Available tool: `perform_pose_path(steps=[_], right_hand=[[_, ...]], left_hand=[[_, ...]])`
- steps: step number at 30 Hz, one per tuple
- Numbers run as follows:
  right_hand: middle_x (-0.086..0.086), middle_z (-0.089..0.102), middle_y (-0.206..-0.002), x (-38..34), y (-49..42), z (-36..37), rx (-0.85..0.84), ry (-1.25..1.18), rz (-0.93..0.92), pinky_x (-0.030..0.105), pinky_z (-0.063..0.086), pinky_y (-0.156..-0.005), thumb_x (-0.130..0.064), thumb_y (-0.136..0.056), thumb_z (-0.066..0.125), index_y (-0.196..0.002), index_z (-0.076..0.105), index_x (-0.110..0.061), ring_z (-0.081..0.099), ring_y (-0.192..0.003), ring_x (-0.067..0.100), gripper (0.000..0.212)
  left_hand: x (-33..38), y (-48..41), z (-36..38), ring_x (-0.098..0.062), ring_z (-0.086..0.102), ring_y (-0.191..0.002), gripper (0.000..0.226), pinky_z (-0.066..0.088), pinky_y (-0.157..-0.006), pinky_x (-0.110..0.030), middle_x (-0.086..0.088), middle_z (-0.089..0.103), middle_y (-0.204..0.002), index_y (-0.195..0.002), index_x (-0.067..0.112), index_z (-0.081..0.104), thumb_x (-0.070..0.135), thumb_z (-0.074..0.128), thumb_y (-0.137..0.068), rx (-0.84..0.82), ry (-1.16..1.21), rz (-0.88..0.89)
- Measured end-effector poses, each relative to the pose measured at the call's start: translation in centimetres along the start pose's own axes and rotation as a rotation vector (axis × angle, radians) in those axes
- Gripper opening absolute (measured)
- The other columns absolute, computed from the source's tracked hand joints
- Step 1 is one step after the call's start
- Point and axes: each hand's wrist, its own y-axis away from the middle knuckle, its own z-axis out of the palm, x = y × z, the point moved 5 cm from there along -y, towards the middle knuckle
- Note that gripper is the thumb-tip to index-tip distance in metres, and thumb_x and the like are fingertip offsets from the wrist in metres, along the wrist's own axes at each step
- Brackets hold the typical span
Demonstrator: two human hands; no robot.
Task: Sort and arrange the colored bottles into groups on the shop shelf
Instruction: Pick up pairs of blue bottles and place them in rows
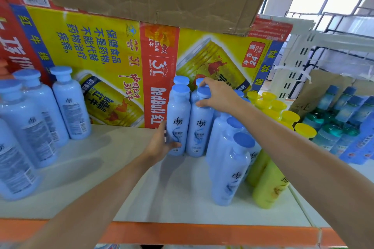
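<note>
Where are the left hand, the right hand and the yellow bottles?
left hand (158, 144), head view, back of the hand.
right hand (220, 95), head view, knuckles.
yellow bottles (269, 187), head view, front bottle's body.

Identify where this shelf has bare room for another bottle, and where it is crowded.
Free: shelf between the left blue bottles and the left hand holding a bottle, and its front middle. Crowded: right blue bottles and yellow bottles, packed together.

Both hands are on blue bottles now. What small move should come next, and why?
Probably let go of both. The left hand grips one blue bottle low, the right hand holds its neighbour by the cap; both stand upright, labels forward, beside the blue cluster, so they seem placed.
</note>
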Motion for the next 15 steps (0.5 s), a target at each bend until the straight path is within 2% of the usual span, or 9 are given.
perform_pose_path(steps=[2,4,6,10,12,13,15], right_hand=[[-0.002,0.043,-0.093,-0.2,0.1,-0.1,-0.01,0.011,-0.005,0.021,0.025,-0.051,-0.028,-0.082,0.068,-0.127,0.042,-0.011,0.042,-0.076,0.019,0.055],[-0.005,0.041,-0.08,-0.2,0.2,-0.2,-0.011,0.009,-0.002,0.018,0.023,-0.05,-0.028,-0.082,0.068,-0.127,0.042,-0.011,0.04,-0.063,0.012,0.054],[-0.004,0.042,-0.079,-0.2,0.3,-0.2,-0.01,0.008,0.004,0.02,0.024,-0.05,-0.029,-0.082,0.068,-0.126,0.043,-0.011,0.035,-0.059,0.004,0.053],[-0.008,0.041,-0.074,-0.3,0.6,-0.3,-0.02,0.04,0.012,0.022,0.025,-0.05,-0.031,-0.083,0.067,-0.127,0.042,-0.012,0.038,-0.059,0.007,0.054],[0.002,0.056,-0.096,-0.5,0.7,-0.7,-0.014,0.094,0.005,0.026,0.033,-0.056,-0.034,-0.082,0.068,-0.13,0.041,-0.014,0.05,-0.075,0.018,0.058],[0.007,0.056,-0.111,-0.7,0.6,-1.0,0.006,0.119,0.0,0.028,0.038,-0.064,-0.036,-0.081,0.068,-0.13,0.041,-0.016,0.054,-0.089,0.023,0.059],[0.008,0.052,-0.125,-1.5,0.4,-1.6,0.052,0.164,-0.028,0.031,0.042,-0.081,-0.039,-0.082,0.066,-0.129,0.044,-0.017,0.052,-0.109,0.024,0.056]], left_hand=[[0.0,0.0,0.0,-0.014,0.05,-0.102,0.072,0.047,-0.087,-0.032,0.008,0.052,-0.11,-0.119,0.028,0.034,-0.008,0.072,-0.07,0.007,0.01,0.003],[0.0,0.0,-0.1,-0.019,0.05,-0.106,0.073,0.048,-0.089,-0.035,0.004,0.052,-0.114,-0.12,0.028,0.034,-0.008,0.073,-0.069,0.009,0.011,0.005],[-0.2,0.1,-0.1,-0.018,0.05,-0.105,0.073,0.048,-0.089,-0.036,0.007,0.052,-0.111,-0.119,0.029,0.035,-0.007,0.073,-0.069,0.007,0.012,-0.01],[0.1,0.0,0.0,-0.013,0.049,-0.101,0.071,0.047,-0.083,-0.029,0.014,0.052,-0.105,-0.118,0.03,0.034,-0.004,0.074,-0.07,-0.038,-0.026,-0.029],[0.8,-0.1,-0.2,-0.011,0.049,-0.103,0.069,0.043,-0.085,-0.026,0.012,0.051,-0.108,-0.118,0.029,0.035,0.001,0.076,-0.07,-0.09,-0.106,-0.012],[1.3,-0.1,-0.7,-0.012,0.049,-0.106,0.066,0.042,-0.088,-0.027,0.01,0.051,-0.111,-0.118,0.027,0.037,0.006,0.077,-0.07,-0.104,-0.158,0.002],[2.4,-0.1,-2.3,-0.017,0.049,-0.114,0.063,0.042,-0.098,-0.034,0.003,0.051,-0.12,-0.124,0.02,0.043,0.019,0.078,-0.071,-0.102,-0.303,0.057]])
